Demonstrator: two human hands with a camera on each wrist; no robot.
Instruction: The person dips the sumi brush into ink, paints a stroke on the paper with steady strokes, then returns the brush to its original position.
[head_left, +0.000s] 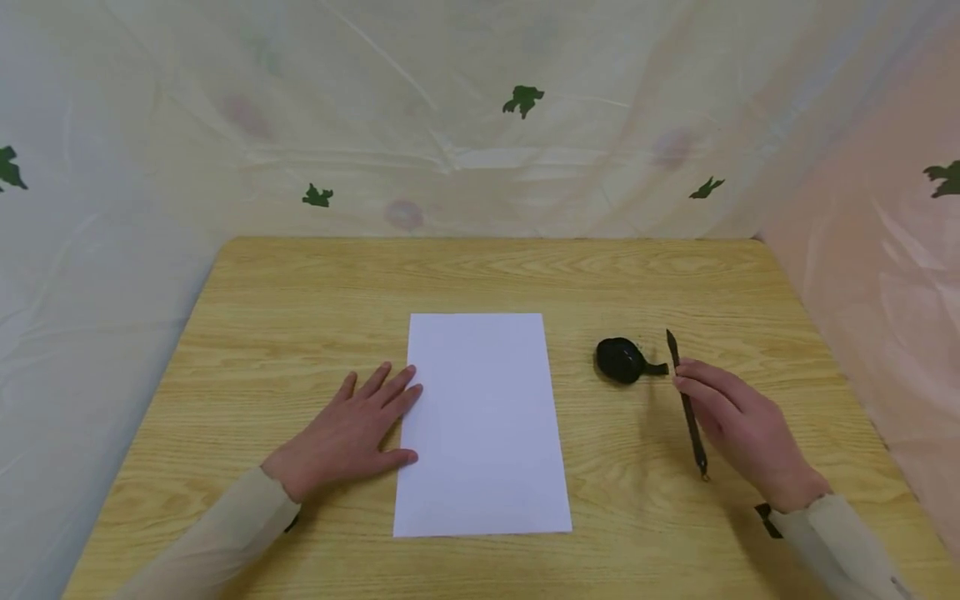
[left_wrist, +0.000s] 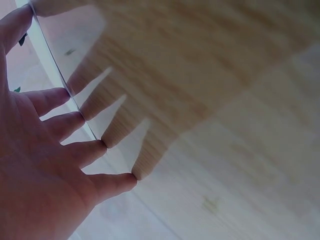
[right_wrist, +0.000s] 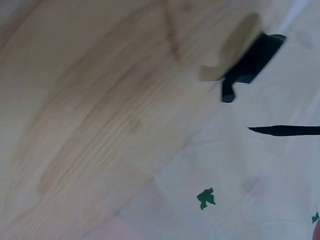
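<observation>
A blank white sheet of paper (head_left: pixel 480 425) lies on the wooden table. My left hand (head_left: pixel 348 433) rests flat with fingers spread, its fingertips and thumb tip on the left edge of the sheet. In the left wrist view, the fingertips of that hand (left_wrist: pixel 45 155) touch the shiny surface. To the right of the paper, my right hand (head_left: pixel 742 425) pinches a dark calligraphy brush (head_left: pixel 690 425) above the table. Its pointed tip (right_wrist: pixel 280 130) points away from me, and a small loop hangs at the near end. Just left of the brush sits a black ink dish (head_left: pixel 620 360) with a short handle.
The wooden table (head_left: pixel 300 292) has rounded far corners. Pale translucent sheeting (head_left: pixel 450 67) with green leaf shapes stands behind it and along both sides.
</observation>
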